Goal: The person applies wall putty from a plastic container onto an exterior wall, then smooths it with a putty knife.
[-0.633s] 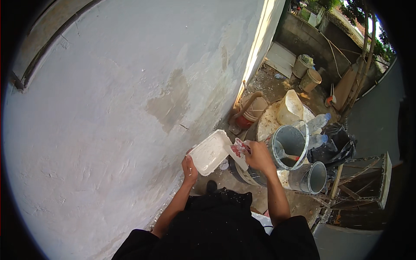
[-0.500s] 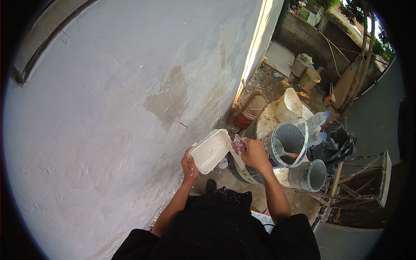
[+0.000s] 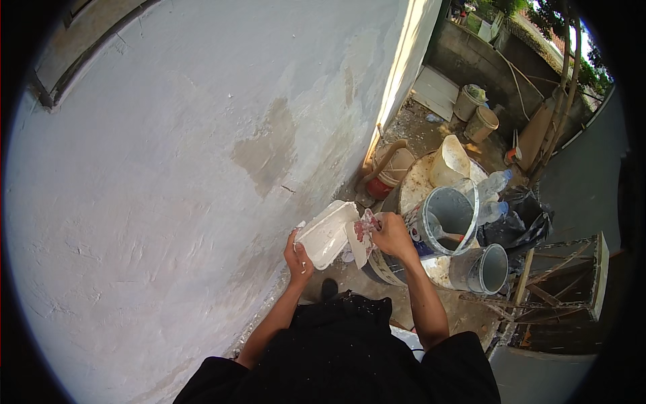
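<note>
one white tray [image 3: 328,237] extends rightward from the left hand [image 3: 298,261], fingers clamped on it, while the right hand's fingers [image 3: 385,226] clasp a scraper [image 3: 359,248].

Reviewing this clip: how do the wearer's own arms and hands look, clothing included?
Both the left hand and the right hand are ungloved, and whitish smears mark the left one. The forearms are bare, with no watch or bracelet visible. Loose black sleeves cover the upper arms, matching a black top dotted with pale specks.
</note>
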A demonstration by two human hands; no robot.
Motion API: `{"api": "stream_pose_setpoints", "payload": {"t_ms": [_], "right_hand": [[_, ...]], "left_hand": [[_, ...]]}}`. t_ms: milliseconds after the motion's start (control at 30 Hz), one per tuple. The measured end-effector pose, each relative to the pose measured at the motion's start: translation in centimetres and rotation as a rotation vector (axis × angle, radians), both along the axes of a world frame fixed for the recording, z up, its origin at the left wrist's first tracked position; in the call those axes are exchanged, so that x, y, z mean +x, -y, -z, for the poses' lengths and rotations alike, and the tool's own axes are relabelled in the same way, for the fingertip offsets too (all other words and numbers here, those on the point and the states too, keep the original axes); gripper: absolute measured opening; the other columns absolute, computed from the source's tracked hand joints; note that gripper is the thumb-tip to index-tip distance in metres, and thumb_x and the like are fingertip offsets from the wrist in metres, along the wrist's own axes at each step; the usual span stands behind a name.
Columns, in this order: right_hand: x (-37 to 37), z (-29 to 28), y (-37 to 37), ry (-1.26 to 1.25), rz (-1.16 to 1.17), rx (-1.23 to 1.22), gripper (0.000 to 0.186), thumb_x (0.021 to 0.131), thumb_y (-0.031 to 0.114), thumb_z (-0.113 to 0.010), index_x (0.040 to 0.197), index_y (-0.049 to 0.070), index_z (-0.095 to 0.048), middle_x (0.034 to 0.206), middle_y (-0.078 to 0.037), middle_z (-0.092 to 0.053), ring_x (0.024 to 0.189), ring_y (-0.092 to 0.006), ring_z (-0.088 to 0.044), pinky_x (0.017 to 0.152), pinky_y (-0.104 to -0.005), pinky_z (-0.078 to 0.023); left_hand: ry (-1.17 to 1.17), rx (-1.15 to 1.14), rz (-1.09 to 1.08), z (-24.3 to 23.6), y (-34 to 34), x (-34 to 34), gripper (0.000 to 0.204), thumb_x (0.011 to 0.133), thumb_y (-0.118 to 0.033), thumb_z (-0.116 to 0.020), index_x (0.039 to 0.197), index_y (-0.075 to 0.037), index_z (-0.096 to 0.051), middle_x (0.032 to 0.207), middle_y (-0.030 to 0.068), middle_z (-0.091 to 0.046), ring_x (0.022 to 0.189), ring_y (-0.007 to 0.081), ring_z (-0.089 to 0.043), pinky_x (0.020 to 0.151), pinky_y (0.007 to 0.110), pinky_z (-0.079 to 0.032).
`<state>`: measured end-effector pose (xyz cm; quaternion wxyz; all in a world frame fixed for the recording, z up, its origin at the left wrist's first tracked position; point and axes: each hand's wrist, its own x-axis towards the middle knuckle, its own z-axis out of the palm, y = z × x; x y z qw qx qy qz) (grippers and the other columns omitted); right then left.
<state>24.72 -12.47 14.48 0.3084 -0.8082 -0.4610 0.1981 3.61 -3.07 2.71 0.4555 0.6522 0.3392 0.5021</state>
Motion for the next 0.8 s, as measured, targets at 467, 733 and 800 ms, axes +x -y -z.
{"api": "stream_pose_setpoints", "payload": {"t_ms": [467, 733, 800], "right_hand": [[-1.7, 1.5, -0.3, -0.208, -0.249, 0.116, 0.015, 0.065, 0.007, -0.058, 0.072, -0.007, -0.058, 0.060, -0.027, -0.050, 0.054, -0.0406, -0.050, 0.056, -0.0424, -0.044], [-1.7, 3.3, -0.5, -0.309, -0.323, 0.070, 0.012, 0.068, 0.003, -0.059, 0.075, -0.007, -0.058, 0.058, -0.017, -0.051, 0.055, -0.0218, -0.048, 0.055, -0.0363, -0.042], [-2.0, 3.5, -0.5, -0.329, -0.345, 0.079, 0.009, 0.071, -0.001, -0.058, 0.077, -0.006, -0.060, 0.055, -0.008, -0.051, 0.057, -0.0077, -0.045, 0.052, -0.0311, -0.041]], "left_hand": [[0.085, -0.010, -0.071, -0.8, 0.0, 0.2, 0.057, 0.100, -0.037, -0.036, 0.124, 0.014, -0.045, 0.103, 0.0222, -0.061, 0.097, 0.0242, -0.057, 0.088, 0.036, -0.043], [0.046, -0.084, -0.097, -1.0, 0.0, 0.6, 0.055, 0.101, -0.035, -0.033, 0.124, 0.013, -0.045, 0.100, 0.0191, -0.061, 0.094, 0.0217, -0.057, 0.085, 0.035, -0.043], [0.050, -0.074, -0.102, -0.5, 0.0, 0.8, 0.055, 0.101, -0.035, -0.032, 0.124, 0.013, -0.046, 0.101, 0.0189, -0.061, 0.094, 0.0217, -0.057, 0.085, 0.035, -0.043]]}}
